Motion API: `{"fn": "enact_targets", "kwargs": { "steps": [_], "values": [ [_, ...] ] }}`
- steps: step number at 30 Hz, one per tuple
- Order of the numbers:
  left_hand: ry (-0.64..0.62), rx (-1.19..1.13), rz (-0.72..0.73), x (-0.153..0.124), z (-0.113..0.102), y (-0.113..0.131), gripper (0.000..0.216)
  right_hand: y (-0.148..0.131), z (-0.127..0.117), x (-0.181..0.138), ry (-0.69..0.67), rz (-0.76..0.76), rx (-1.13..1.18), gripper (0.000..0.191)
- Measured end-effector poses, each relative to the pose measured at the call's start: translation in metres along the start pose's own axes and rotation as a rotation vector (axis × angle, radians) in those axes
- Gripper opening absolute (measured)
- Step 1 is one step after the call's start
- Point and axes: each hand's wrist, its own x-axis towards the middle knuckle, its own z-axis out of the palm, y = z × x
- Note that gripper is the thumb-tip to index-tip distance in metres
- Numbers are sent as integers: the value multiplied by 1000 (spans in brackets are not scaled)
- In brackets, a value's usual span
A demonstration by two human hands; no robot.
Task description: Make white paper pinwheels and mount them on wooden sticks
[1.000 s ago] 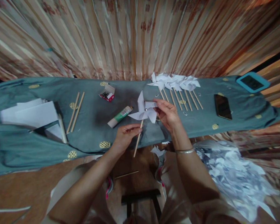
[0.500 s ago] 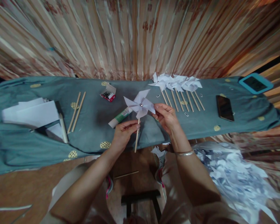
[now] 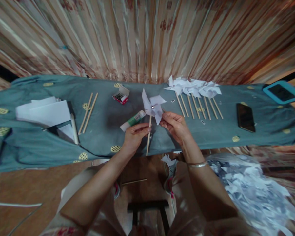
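over the middle of the tabletop (image 3: 105, 124), i see a white paper pinwheel (image 3: 154, 103), its stick (image 3: 147, 142) pinched by the left hand (image 3: 137, 136) at its seven o'clock. the right hand (image 3: 174, 127) curls at four o'clock, fingertips beside a blade (image 3: 158, 115); i cannot tell whether they grip it. i'd hold the stick steady and handle the blades lightly, so the paper doesn't crease.

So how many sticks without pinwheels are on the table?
2: the left stick, near the paper sheets, and the right stick, nearer the red box. Others may be hidden.
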Motion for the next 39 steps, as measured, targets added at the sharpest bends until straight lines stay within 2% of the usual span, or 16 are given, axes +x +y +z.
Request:
{"fn": "enact_targets", "kwargs": {
  "steps": [20,29,33,39],
  "values": [
    [18,34,37,2,-3,-2,30,7,8,-5,-128,36,-75,36],
    [13,37,35,2,-4,3,32,0,3,-6,-113,-4,-140,39],
    [6,45,22,1,-4,2,34,-7,-4,-5,-46,-71,-155,40],
    [-86,83,-27,-4,0,1,33,-16,-20,5,220,-282,-120,37]
  ]
}}
